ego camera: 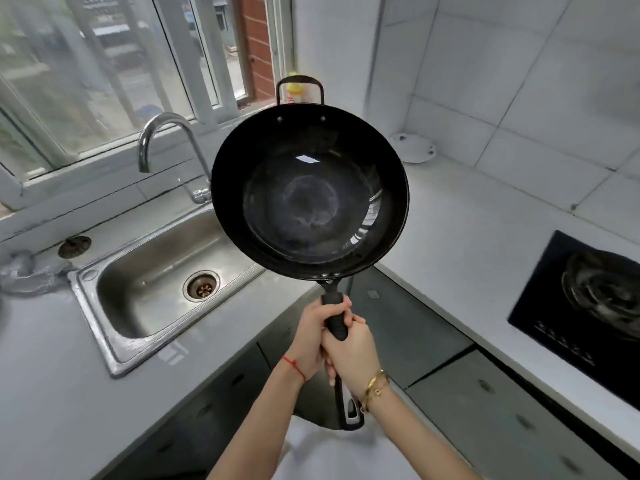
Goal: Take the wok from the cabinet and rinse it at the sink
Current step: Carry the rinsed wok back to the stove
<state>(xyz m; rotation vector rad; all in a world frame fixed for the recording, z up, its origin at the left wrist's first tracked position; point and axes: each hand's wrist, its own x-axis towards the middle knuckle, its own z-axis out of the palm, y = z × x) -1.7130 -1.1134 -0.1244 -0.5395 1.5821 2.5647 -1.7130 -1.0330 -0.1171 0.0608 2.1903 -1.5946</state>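
No writing is legible as both hands, the left hand (317, 327) just ahead of the right hand (349, 351), close fully around the black handle (337, 325) of the black wok (310, 192), held above the table's (52, 393) corner, beside the steel sink (162, 271).

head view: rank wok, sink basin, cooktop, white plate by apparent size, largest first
1. wok, though it's held up close to the camera, which inflates it
2. sink basin, partly hidden behind the wok
3. cooktop, cropped by the frame edge, so unsure against the sink
4. white plate
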